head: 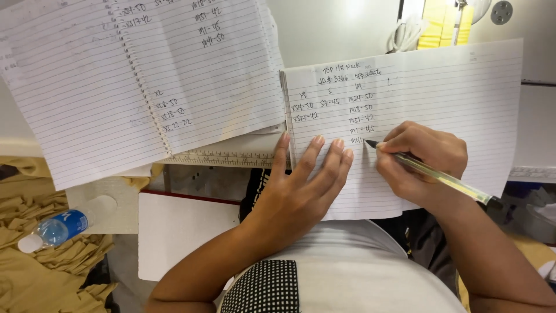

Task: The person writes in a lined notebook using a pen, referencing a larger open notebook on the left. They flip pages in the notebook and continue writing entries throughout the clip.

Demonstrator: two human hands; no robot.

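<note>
While the right hand writes, its fingers are clenched around a clear-barrelled pen, whose dark tip touches the lined sheet just under a short column of handwritten entries. That sheet lies across the desk in front of the person, its left edge marked by a torn perforated strip. The left hand is released and holds nothing: it lies flat, palm down, with the fingers spread over the sheet's lower left part, just beside the pen tip but apart from it.

Up and to the left, a spiral notebook lies open and tilted, with more handwritten lists on both pages (its lower right corner overlaps the sheet's left edge). A pale ruler shows beneath the notebook's lower edge, near the fingertips of the left hand. Lower left, a plastic water bottle with a blue label and white cap lies on its side on a heap of tan cloth pieces, well apart from both hands. Stacked yellow pads sit at the top edge beyond the sheet.
</note>
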